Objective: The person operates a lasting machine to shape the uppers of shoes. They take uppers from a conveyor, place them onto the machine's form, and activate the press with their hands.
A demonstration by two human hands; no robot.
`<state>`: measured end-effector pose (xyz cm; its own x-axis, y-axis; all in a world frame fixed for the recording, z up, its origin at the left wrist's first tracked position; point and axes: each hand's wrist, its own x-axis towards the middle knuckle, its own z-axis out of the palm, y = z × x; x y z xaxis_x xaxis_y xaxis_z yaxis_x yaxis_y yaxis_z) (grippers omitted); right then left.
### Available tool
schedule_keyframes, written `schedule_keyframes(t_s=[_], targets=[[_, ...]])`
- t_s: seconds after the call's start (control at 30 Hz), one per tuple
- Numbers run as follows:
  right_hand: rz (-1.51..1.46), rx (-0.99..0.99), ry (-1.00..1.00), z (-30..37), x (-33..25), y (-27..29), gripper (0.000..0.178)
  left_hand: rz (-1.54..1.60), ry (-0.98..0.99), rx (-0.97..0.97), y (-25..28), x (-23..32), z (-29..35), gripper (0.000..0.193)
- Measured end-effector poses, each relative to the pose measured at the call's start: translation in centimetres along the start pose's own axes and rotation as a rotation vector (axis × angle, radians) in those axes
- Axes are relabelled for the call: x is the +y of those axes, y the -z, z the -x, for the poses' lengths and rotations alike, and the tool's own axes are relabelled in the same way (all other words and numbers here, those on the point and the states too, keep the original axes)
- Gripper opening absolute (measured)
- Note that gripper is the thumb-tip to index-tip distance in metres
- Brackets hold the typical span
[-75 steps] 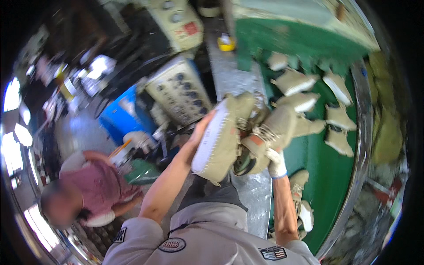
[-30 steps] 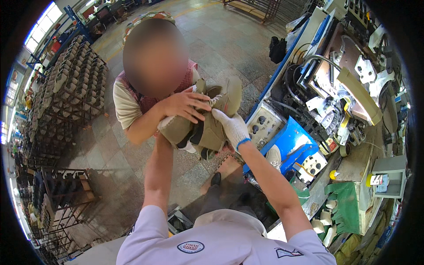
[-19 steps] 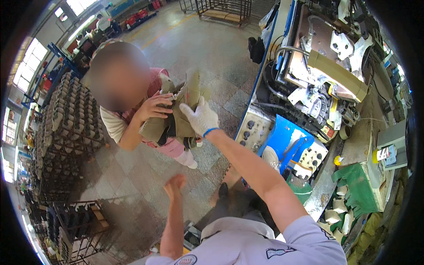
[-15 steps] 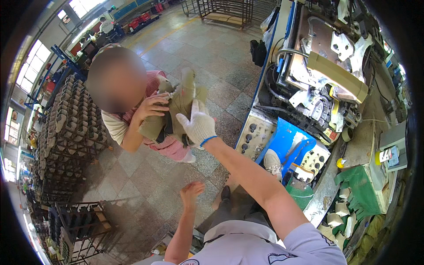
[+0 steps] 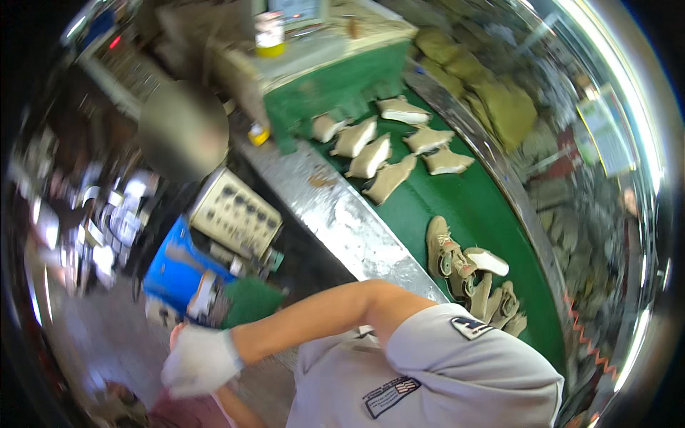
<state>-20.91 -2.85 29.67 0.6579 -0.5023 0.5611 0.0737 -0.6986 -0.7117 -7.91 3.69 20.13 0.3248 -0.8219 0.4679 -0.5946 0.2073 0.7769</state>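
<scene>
Over there, the gloved right hand (image 5: 202,362) blurs near a green cloth (image 5: 250,303); I can't tell what either hand grips. Beige shoes (image 5: 437,241) lie on a green surface (image 5: 489,225).

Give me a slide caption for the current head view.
Gloved right hand extended across the body; blue machine part at left, beige shoes on a green surface at right.

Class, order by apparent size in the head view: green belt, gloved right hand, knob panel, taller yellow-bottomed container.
Green belt
Gloved right hand and knob panel: too alike to rank
Taller yellow-bottomed container
</scene>
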Motion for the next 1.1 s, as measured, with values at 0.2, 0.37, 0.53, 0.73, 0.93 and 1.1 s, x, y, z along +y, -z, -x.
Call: schedule_keyframes(t_s=[0.2,0.37,0.53,0.73,0.93,1.1], targets=[[0.048,0.852,-1.316,40.1,22.8,21.1,0.046,-0.721,-0.059,-0.321,-10.4,-1.6,-3.5,0.039],[-0.02,1.284,-1.974,54.4,24.9,32.6,0.083,-0.932,0.177,-0.257,-11.6,-3.3,-2.7,0.042],[-0.166,1.738,-1.355,61.2,35.4,33.9,0.053,-0.885,0.207,-0.241,-13.6,-2.4,-3.6,0.041],[-0.455,1.639,-1.338,64.0,33.4,32.4,0.063,-0.805,0.157,-0.195,-14.1,0.1,-3.0,0.024],[-1.133,1.067,-0.895,51.2,16.3,29.8,0.063,-0.683,0.303,-0.126,-11.4,3.2,-4.6,0.018],[-1.063,0.73,-0.83,40.2,12.7,24.8,0.078,-0.223,0.401,-0.308,-16.2,2.6,-7.0,0.029]])
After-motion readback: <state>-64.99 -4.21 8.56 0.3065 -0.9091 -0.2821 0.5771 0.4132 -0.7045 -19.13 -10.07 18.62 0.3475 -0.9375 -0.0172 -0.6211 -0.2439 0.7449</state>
